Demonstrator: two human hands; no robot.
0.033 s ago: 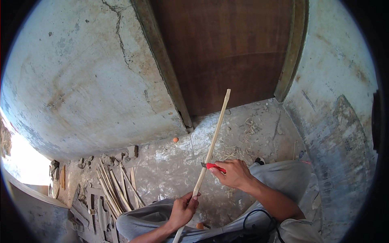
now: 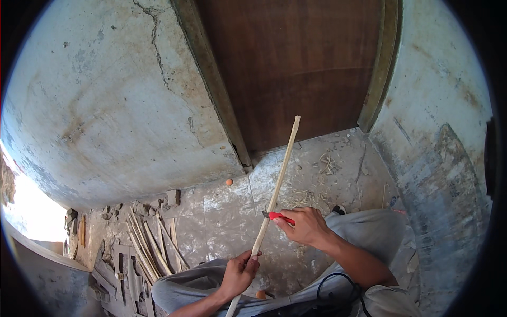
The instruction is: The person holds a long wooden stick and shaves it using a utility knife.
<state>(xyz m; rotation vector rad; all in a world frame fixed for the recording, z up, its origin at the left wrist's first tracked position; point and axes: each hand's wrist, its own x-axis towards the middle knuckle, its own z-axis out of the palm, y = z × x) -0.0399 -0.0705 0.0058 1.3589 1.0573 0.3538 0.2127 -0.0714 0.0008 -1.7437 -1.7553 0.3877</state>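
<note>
A long pale strip, likely split bamboo (image 2: 280, 182), slants from my lap up toward the door. My left hand (image 2: 238, 273) is closed round its lower part, thumb on top. In my right hand (image 2: 306, 226) is a red utility knife (image 2: 281, 217), gripped with the fingers wrapped round its handle. Its short blade lies against the strip, roughly midway along, above my left hand. The strip's lower end passes over my lap and out at the bottom edge of the view.
Several similar strips (image 2: 150, 243) lie at the left beside a broken grey slatted panel (image 2: 120, 280). Thin shavings (image 2: 303, 198) litter the tiled floor (image 2: 224, 222). Rubble (image 2: 140, 207) lines the cracked wall (image 2: 116, 105). A brown door (image 2: 296, 68) stands ahead; a small orange ball-like thing (image 2: 229, 182) lies near the wall.
</note>
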